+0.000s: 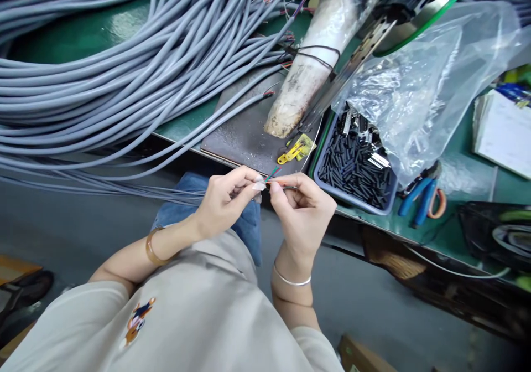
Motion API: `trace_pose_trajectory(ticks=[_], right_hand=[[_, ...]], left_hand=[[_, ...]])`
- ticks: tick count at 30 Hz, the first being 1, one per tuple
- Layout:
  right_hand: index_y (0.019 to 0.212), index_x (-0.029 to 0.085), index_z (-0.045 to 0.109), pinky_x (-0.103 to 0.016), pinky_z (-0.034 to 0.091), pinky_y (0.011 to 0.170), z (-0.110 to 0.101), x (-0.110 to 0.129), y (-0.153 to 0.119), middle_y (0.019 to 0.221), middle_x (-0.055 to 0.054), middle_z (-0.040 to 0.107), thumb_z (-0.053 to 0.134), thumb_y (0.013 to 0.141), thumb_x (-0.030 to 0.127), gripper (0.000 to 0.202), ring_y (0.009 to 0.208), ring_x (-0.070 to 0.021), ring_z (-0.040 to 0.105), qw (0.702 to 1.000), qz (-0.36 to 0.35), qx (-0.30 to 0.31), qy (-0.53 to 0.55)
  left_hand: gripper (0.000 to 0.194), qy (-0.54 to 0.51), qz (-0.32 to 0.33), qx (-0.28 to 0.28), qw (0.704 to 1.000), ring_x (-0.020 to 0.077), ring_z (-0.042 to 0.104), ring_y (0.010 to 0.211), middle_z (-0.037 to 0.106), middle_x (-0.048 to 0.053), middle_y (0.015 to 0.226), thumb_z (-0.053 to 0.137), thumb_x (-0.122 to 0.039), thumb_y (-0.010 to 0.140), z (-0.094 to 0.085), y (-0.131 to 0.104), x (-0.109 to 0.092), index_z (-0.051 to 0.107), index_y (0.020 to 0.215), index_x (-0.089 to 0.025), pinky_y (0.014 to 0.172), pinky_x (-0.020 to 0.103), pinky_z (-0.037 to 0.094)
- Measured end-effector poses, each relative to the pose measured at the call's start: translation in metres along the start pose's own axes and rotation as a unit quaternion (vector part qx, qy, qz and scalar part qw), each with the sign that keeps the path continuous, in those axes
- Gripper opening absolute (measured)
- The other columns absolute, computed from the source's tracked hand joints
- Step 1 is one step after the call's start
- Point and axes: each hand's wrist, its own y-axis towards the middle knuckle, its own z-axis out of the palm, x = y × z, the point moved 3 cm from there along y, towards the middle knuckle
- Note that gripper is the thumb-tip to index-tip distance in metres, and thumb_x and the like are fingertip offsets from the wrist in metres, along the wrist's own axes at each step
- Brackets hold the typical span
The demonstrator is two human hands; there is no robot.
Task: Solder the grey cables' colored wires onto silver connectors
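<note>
1. The green desk [77, 50] spans the scene. A heap of smooth grey cables [136, 95] covers its left side, and a blue tray [357, 202] of short black tubes stands at its near edge, right of the hands.
2. A lower bunch of grey cables [166, 194] runs left to right below the desk's near edge, ending from view behind the left hand.
3. The left hand [228, 197] is closed to a pinch on the coloured wires; the right hand [302, 206], curled, grips the orange one between thumb and forefinger.
4. The coloured wires [272, 174] are thin — green, reddish and orange — and sit between the fingertips, just off the near edge. Green and reddish point far and right; the orange lies nearly level, left to right.
</note>
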Motion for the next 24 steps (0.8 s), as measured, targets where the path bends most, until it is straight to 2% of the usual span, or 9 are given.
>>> trace_pose_trajectory(ticks=[2, 4, 6, 8, 12, 18, 21, 24], right_hand=[[0.082, 0.020, 0.072, -0.024, 0.023, 0.047, 0.001, 0.000, -0.002, 0.071, 0.005, 0.059, 0.069, 0.087, 0.018, 0.007, 0.049, -0.0034, 0.030, 1.000, -0.011, -0.024, 0.015], [0.084, 0.020, 0.073, -0.024, 0.023, 0.046, 0.000, 0.000, -0.003, 0.078, 0.004, 0.063, 0.070, 0.087, 0.019, 0.004, 0.049, -0.0032, 0.032, 0.998, -0.021, -0.047, 0.029], [0.086, 0.021, 0.073, -0.024, 0.023, 0.045, -0.001, -0.002, -0.003, 0.081, 0.003, 0.064, 0.071, 0.088, 0.022, 0.003, 0.049, -0.0033, 0.034, 0.998, -0.011, -0.046, 0.042], [0.086, 0.020, 0.073, -0.024, 0.023, 0.045, -0.003, -0.005, -0.002, 0.078, 0.003, 0.063, 0.071, 0.088, 0.025, 0.006, 0.048, -0.0034, 0.033, 0.998, 0.013, -0.031, 0.049], [0.084, 0.019, 0.073, -0.023, 0.023, 0.044, -0.009, -0.011, -0.001, 0.075, 0.004, 0.062, 0.071, 0.088, 0.029, 0.010, 0.047, -0.0033, 0.032, 0.998, 0.044, -0.011, 0.045], [0.081, 0.019, 0.071, -0.023, 0.024, 0.045, -0.014, -0.014, -0.001, 0.071, 0.005, 0.057, 0.074, 0.087, 0.031, 0.013, 0.048, -0.0038, 0.033, 0.998, 0.039, 0.003, 0.044], [0.080, 0.019, 0.069, -0.023, 0.024, 0.044, -0.013, -0.014, -0.001, 0.070, 0.005, 0.056, 0.072, 0.087, 0.030, 0.013, 0.048, -0.0039, 0.032, 0.999, 0.028, 0.004, 0.045], [0.079, 0.020, 0.068, -0.023, 0.024, 0.044, -0.011, -0.011, -0.001, 0.075, 0.003, 0.060, 0.072, 0.086, 0.026, 0.010, 0.049, -0.0041, 0.034, 0.999, -0.003, -0.017, 0.049]], left_hand=[[0.026, -0.071, -0.059, 0.015, 0.996, 0.0053, 0.049, 0.046, 0.068, -0.002, 0.066, 0.066, -0.041, 0.096, 0.004, 0.001, 0.001, 0.064, 0.092, -0.016, 0.047, 0.018, 0.039], [0.028, -0.090, -0.078, 0.013, 0.993, 0.0063, 0.054, 0.049, 0.069, -0.001, 0.068, 0.072, -0.043, 0.091, 0.005, 0.002, 0.000, 0.065, 0.091, -0.015, 0.050, 0.018, 0.043], [0.027, -0.073, -0.059, 0.002, 0.996, 0.0099, 0.065, 0.061, 0.073, 0.001, 0.075, 0.077, -0.040, 0.088, 0.004, 0.003, -0.001, 0.067, 0.092, -0.015, 0.060, 0.019, 0.052], [0.023, -0.040, -0.024, -0.005, 0.999, 0.0117, 0.070, 0.070, 0.074, 0.002, 0.078, 0.077, -0.036, 0.088, 0.003, 0.004, -0.002, 0.069, 0.092, -0.014, 0.068, 0.019, 0.054], [0.019, 0.033, 0.032, -0.005, 0.999, 0.0104, 0.066, 0.069, 0.072, 0.001, 0.077, 0.074, -0.033, 0.090, 0.003, 0.004, -0.001, 0.072, 0.092, -0.015, 0.066, 0.018, 0.053], [0.016, 0.104, 0.089, 0.018, 0.990, 0.0092, 0.063, 0.068, 0.074, 0.002, 0.081, 0.066, -0.029, 0.096, 0.005, 0.005, -0.007, 0.072, 0.092, -0.015, 0.065, 0.018, 0.049], [0.018, 0.092, 0.056, 0.017, 0.994, 0.0094, 0.062, 0.067, 0.071, 0.001, 0.078, 0.065, -0.033, 0.097, 0.008, 0.004, -0.006, 0.069, 0.092, -0.016, 0.065, 0.019, 0.049], [0.024, 0.000, -0.031, 0.030, 0.999, 0.0074, 0.056, 0.055, 0.067, -0.002, 0.071, 0.067, -0.041, 0.095, 0.011, 0.002, -0.003, 0.064, 0.094, -0.017, 0.054, 0.018, 0.045]])
